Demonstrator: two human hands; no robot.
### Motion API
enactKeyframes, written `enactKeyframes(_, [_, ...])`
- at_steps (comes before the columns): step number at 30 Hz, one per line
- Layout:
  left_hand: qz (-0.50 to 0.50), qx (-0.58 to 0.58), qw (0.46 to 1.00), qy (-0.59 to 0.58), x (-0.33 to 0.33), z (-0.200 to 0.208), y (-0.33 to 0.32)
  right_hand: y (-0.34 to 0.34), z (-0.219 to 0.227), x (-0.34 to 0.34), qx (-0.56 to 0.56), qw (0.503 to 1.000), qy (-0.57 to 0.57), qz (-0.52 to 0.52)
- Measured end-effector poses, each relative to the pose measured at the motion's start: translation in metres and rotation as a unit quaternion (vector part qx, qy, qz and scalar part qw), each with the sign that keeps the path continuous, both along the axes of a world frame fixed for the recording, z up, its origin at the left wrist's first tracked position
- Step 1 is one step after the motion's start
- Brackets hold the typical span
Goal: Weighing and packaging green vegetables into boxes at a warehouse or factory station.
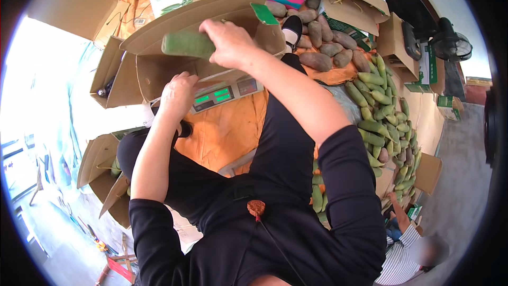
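My right hand (228, 43) is closed around one end of a thick green radish (186, 44). The radish lies sideways, slightly blurred, above an open cardboard box (153, 77). My left hand (179, 92) rests at the near edge of that box, its fingers curled over the cardboard. The box sits on a digital scale (241, 89) with lit green displays, between my knees. The flap on the box's far side stands up, and a green piece (263, 14) sticks up at its right end. Most of the inside is hidden by my hands and the radish.
To my right is a long pile of green radishes (383, 122), with reddish-brown root vegetables (330, 47) beyond it. More open boxes (108, 180) stand at my left. A black fan (451, 42) is at the far right. Another person (405, 257) sits at lower right.
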State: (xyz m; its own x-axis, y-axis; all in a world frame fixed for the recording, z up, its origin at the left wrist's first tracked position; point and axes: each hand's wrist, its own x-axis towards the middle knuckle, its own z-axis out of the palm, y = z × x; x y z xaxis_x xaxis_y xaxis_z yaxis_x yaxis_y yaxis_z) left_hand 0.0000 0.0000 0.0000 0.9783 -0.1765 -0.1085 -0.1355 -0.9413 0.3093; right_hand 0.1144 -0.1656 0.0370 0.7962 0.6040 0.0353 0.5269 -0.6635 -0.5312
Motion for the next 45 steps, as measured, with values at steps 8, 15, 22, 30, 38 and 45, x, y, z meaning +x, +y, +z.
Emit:
enactKeyframes(8, [0.009, -0.015, 1.0, 0.015, 0.003, 0.007, -0.007, -0.007, -0.041, 0.004, -0.059, 0.996, 0.051, 0.043])
enactKeyframes(15, [0.012, -0.004, 1.0, 0.018, -0.005, 0.004, 0.001, -0.085, 0.027, 0.018, 0.255, 0.949, 0.185, 0.0])
enactKeyframes(22, [0.018, -0.015, 0.999, 0.037, 0.001, 0.014, -0.011, -0.235, -0.089, 0.006, 0.257, 0.922, 0.065, -0.282])
enactKeyframes(30, [0.023, -0.026, 0.999, 0.039, 0.003, 0.011, -0.011, -0.27, -0.248, -0.144, -0.356, 0.892, 0.164, -0.226])
enactKeyframes(38, [0.035, -0.014, 0.998, 0.047, 0.003, 0.017, -0.014, -0.261, -0.274, -0.181, -0.529, 0.838, 0.124, -0.046])
enactKeyframes(45, [0.043, -0.025, 0.997, 0.054, 0.005, 0.016, -0.013, -0.267, -0.286, -0.191, -0.55, 0.83, 0.083, -0.035])
